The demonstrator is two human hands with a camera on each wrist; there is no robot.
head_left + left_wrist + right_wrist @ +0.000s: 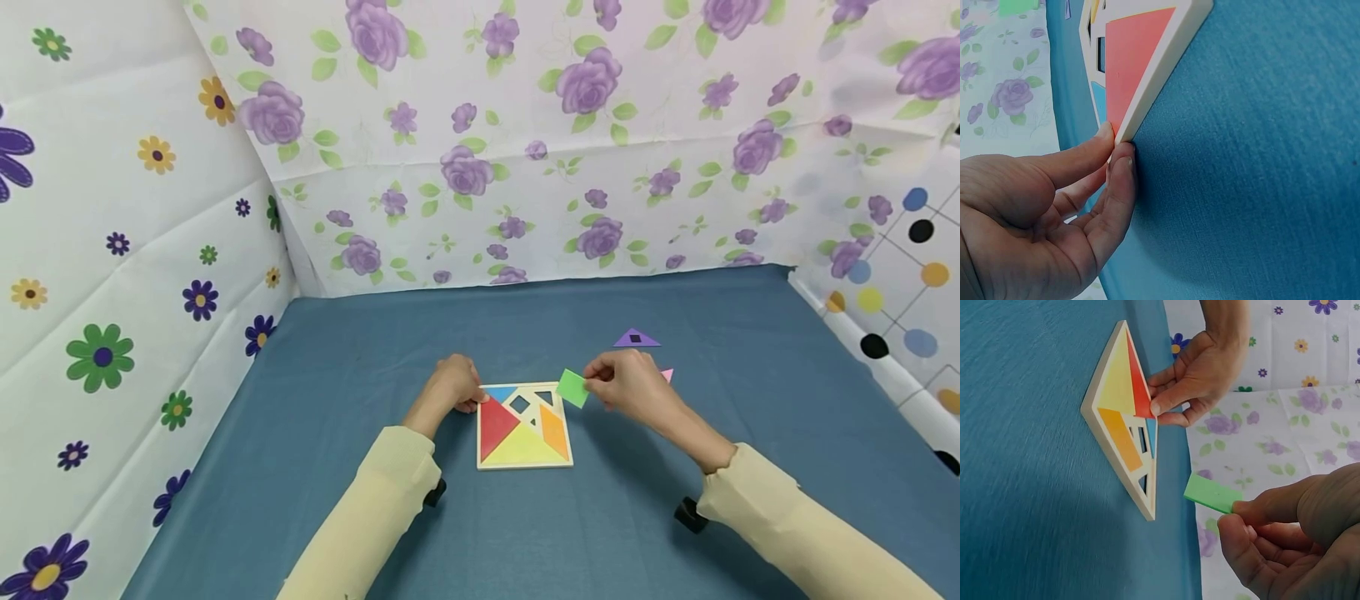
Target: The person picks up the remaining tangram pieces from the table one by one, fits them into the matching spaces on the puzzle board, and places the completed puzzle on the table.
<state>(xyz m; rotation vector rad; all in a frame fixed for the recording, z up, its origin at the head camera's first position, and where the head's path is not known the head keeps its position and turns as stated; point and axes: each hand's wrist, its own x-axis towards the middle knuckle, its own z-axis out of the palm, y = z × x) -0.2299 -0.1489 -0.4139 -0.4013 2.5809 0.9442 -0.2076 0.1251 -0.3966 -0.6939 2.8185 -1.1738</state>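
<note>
A wooden tangram board lies on the blue cloth. Set into it are a red triangle, a yellow triangle, an orange parallelogram and a blue piece; several dark recesses hold no piece. My left hand pinches the board's far left corner, thumb on top and fingers at the edge. Between thumb and fingertips, my right hand pinches a green square, held up by the board's far right corner. The square appears edge-tilted in the right wrist view.
Behind the right hand, a purple triangle with a dark mark lies on the blue cloth. A pink piece is mostly hidden by that hand. Flowered sheets rise at the back and left, a dotted one at the right.
</note>
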